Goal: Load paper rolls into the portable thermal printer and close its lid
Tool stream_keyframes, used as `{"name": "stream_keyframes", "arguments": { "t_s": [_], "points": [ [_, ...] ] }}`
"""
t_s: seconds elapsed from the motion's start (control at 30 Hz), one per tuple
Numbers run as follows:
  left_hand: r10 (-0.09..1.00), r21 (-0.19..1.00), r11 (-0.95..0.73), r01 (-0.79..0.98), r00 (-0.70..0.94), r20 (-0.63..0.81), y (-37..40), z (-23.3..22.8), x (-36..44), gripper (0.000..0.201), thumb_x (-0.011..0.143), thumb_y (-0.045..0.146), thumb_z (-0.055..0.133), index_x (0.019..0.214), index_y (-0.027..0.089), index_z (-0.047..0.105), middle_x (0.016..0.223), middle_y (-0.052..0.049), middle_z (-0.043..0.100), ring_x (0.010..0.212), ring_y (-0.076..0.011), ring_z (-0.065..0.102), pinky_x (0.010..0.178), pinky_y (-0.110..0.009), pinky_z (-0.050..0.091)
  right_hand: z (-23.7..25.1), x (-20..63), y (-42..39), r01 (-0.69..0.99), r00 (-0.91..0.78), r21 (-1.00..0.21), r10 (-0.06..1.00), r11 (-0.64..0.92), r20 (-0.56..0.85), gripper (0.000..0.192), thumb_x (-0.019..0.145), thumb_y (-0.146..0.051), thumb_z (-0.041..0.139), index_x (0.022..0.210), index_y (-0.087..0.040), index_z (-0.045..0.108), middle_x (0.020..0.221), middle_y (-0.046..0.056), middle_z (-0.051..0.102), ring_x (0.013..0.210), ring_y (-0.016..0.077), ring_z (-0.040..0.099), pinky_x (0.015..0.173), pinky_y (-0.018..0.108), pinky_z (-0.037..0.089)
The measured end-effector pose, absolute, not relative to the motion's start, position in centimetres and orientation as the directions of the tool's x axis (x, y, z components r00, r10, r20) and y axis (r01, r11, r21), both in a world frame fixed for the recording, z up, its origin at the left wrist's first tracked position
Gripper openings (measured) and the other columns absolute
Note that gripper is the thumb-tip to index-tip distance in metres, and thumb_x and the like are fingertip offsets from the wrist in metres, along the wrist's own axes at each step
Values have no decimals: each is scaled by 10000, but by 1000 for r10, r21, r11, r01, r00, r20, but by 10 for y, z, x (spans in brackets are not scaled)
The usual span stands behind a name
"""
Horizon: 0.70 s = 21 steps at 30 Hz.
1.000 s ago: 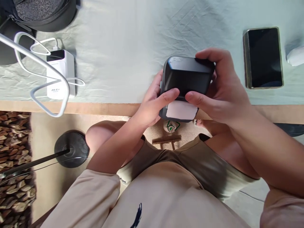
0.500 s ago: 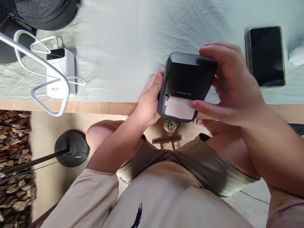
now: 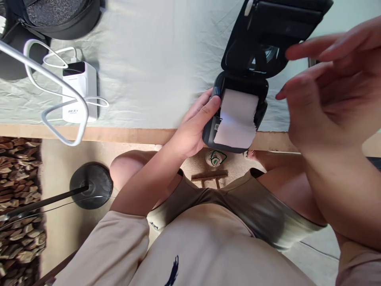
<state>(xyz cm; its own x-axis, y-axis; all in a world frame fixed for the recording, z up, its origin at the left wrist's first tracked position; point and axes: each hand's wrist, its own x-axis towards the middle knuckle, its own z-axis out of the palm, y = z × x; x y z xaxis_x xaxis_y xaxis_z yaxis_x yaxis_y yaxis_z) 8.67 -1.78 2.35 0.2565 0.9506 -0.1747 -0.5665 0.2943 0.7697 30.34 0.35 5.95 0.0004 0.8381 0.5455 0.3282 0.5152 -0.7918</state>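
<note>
My left hand grips the left side of a black label printer, thumb on its rim, at the table's near edge. The printer's lid stands swung up, away from me. Inside the body lies a roll of white label paper, its torn-edged end hanging over the front. To the right of the lid, my right hand is raised with its fingers apart and nothing in them. Its fingertips come close to the lid's right edge; whether they touch it I cannot tell.
On the table's left stands a white power bank with a looped white cable. Behind it sits an open black case. A pole on a round black base stands on the floor, near a pile of chopped wood.
The printer's lid has swung open, uncovering the paper roll. My right hand has let go of the printer and moved off to the right. My left hand still holds the body.
</note>
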Motion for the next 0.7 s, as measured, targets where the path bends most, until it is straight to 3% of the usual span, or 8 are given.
{"name": "stream_keyframes", "arguments": {
  "t_s": [0.1, 0.23, 0.3, 0.4, 0.5, 0.57, 0.63, 0.7],
  "points": [
    [949, 765, 277, -582, 291, -122, -16, 20, 84, 243, 1125, 434, 855, 1268, 239, 839, 1139, -30, 832, 953, -174, 803, 818, -265, 650, 62, 307, 5, 644, -315, -446, 746, 622, 587, 151, 1084, -384, 743, 1206, -302, 777, 1156, -11, 843, 809, 130, 781, 633, 351, 560],
    [947, 817, 269, -510, 296, -126, -16, 18, 82, 248, 1142, 425, 828, 1302, 237, 806, 1165, -20, 814, 1076, -193, 851, 854, -246, 673, 68, 309, 3, 726, -511, -189, 702, 662, 495, 288, 1025, -265, 740, 1312, -274, 766, 1287, -34, 907, 976, 195, 890, 627, 323, 516],
    [951, 845, 262, -466, 274, -144, -16, 17, 82, 284, 1136, 482, 834, 1315, 263, 800, 1203, -18, 817, 1276, -260, 861, 971, -293, 713, 72, 309, 1, 749, -518, -145, 708, 646, 480, 281, 1025, -267, 739, 1304, -277, 770, 1324, -29, 911, 963, 198, 893, 576, 321, 410],
    [955, 860, 253, -443, 255, -150, -16, 14, 82, 418, 1068, 553, 913, 1357, 279, 787, 1308, -37, 834, 1534, -368, 777, 1185, -415, 715, 74, 306, -2, 775, -527, -64, 698, 629, 485, 193, 1042, -303, 705, 1216, -281, 784, 1121, -31, 911, 794, 171, 825, 552, 318, 267],
    [956, 855, 260, -450, 244, -162, -16, 14, 82, 491, 1020, 563, 968, 1344, 246, 779, 1429, -75, 843, 1640, -433, 702, 1305, -475, 666, 73, 303, -2, 801, -530, -16, 721, 599, 447, 136, 1026, -385, 671, 1026, -268, 741, 846, -39, 811, 595, 134, 634, 580, 316, 123],
    [954, 844, 278, -458, 236, -186, -17, 17, 82, 410, 1043, 493, 955, 1320, 242, 786, 1444, -66, 845, 1677, -427, 678, 1345, -471, 640, 72, 302, -1, 813, -510, -37, 741, 581, 437, 156, 1000, -413, 668, 964, -266, 703, 753, -40, 742, 532, 121, 515, 603, 320, 58],
    [951, 834, 297, -465, 228, -211, -18, 21, 83, 297, 1091, 414, 902, 1321, 257, 798, 1381, -38, 854, 1663, -393, 703, 1325, -448, 656, 71, 303, 0, 798, -498, -85, 732, 597, 464, 136, 984, -409, 689, 1027, -289, 737, 717, -40, 712, 523, 126, 485, 576, 314, 83],
    [947, 825, 309, -472, 227, -225, -20, 25, 85, 216, 1137, 362, 833, 1328, 267, 805, 1294, -22, 857, 1600, -361, 759, 1252, -418, 700, 73, 309, 0, 765, -489, -189, 745, 616, 453, 241, 992, -444, 745, 1199, -333, 802, 722, -43, 709, 532, 131, 514, 527, 309, 218]
  ]
}}
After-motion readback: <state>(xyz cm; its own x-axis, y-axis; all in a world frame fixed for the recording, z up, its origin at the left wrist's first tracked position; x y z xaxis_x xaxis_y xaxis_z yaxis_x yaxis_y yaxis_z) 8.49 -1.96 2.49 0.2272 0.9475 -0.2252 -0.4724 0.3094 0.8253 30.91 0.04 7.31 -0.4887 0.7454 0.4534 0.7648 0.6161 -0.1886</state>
